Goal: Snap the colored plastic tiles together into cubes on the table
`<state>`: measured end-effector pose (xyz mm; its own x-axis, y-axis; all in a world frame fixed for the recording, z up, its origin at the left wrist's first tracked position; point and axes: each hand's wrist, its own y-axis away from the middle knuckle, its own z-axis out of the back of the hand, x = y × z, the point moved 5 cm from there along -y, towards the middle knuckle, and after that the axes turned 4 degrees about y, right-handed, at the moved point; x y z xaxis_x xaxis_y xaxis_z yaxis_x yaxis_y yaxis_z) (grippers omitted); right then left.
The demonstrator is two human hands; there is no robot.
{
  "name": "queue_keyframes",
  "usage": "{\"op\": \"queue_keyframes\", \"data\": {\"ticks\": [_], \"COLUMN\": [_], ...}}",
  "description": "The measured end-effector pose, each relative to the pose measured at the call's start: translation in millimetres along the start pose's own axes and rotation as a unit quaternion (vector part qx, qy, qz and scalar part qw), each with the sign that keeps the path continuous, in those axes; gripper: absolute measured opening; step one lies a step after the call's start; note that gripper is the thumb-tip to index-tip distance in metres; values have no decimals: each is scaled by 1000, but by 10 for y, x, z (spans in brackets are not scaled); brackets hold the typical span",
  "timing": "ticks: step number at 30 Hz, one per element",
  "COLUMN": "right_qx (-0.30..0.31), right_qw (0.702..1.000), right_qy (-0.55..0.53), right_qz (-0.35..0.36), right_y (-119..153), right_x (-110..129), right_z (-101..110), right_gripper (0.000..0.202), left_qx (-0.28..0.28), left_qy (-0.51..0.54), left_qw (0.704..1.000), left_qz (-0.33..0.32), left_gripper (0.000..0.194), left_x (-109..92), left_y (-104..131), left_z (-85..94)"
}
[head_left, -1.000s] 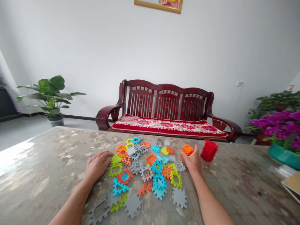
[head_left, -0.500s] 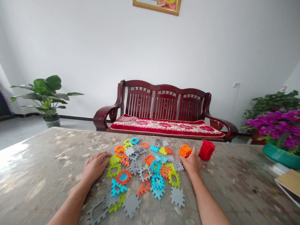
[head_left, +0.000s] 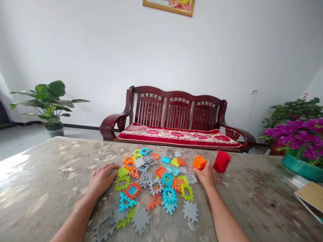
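My left hand lies flat on the table, fingers stretched out and holding nothing. Its thumb side is beside a lime-green tile at the left edge of a spread of toothed plastic tiles. On the right, my right hand rests on the table, with thumb and forefinger around the near side of an orange block. Its other fingers are mostly hidden. A red block with a bumpy surface stands just right of that hand. Between my hands lie blue tiles, orange tiles and grey tiles, some overlapping.
The patterned table spans the foreground. At its right are a notebook and purple flowers in a teal pot. Behind the table stands a dark red wooden bench; a potted plant is on the floor at left.
Both hands, the blocks and the tiles keep their places. Only a very slight shift of the whole view shows.
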<state>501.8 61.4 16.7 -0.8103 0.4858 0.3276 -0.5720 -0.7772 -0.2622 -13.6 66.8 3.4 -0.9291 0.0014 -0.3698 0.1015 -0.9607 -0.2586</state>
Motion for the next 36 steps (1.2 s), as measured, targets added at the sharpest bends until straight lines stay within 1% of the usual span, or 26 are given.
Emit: {"op": "queue_keyframes", "data": {"ticks": [3, 7, 10, 16, 19, 22, 24, 26, 28, 30, 31, 33, 36], "right_qx": [19, 33, 31, 41, 37, 3, -53, -126, -188, -211, -206, -172, -95], "right_qw": [999, 997, 995, 994, 992, 982, 966, 951, 945, 941, 937, 926, 909], "right_qy": [-28, -75, -90, -96, -118, -188, -251, -279, -268, -255, -254, -258, -268], "right_qz": [3, 16, 18, 9, 5, -16, -38, -39, -3, 75, 122, 213, 304], "right_y": [-52, -108, -114, -88, -101, -128, -133, -111, -59, 15, 61, 173, 369], "right_x": [-116, -226, -247, -214, -228, -311, -394, -441, -388, -213, -90, 184, 575], "right_z": [-49, -104, -107, -65, -82, -88, -40, 56, 166, 239, 253, 241, 178], "right_gripper": [99, 95, 91, 88, 83, 74, 66, 57, 47, 36, 31, 25, 28], "left_qx": [-3, -6, -6, -5, -2, -4, -7, -8, -4, 0, 3, 6, 9], "left_qy": [3, 11, 10, 10, 10, 14, 17, 18, 17, 16, 16, 16, 19], "left_qw": [1000, 1000, 1000, 1000, 1000, 1000, 1000, 1000, 1000, 1000, 1000, 1000, 1000], "left_qz": [0, 1, 6, 3, 4, 6, 7, 9, 11, 13, 13, 15, 14], "left_gripper": [38, 37, 37, 38, 38, 37, 36, 35, 35, 36, 36, 36, 36], "left_x": [4, -7, -19, -18, -7, -9, -22, -43, -66, -89, -99, -111, -122], "left_y": [3, 12, 17, 14, 11, 16, 24, 33, 41, 48, 51, 58, 68], "left_z": [2, 14, 24, 24, 13, 11, 20, 32, 47, 64, 71, 79, 76]}}
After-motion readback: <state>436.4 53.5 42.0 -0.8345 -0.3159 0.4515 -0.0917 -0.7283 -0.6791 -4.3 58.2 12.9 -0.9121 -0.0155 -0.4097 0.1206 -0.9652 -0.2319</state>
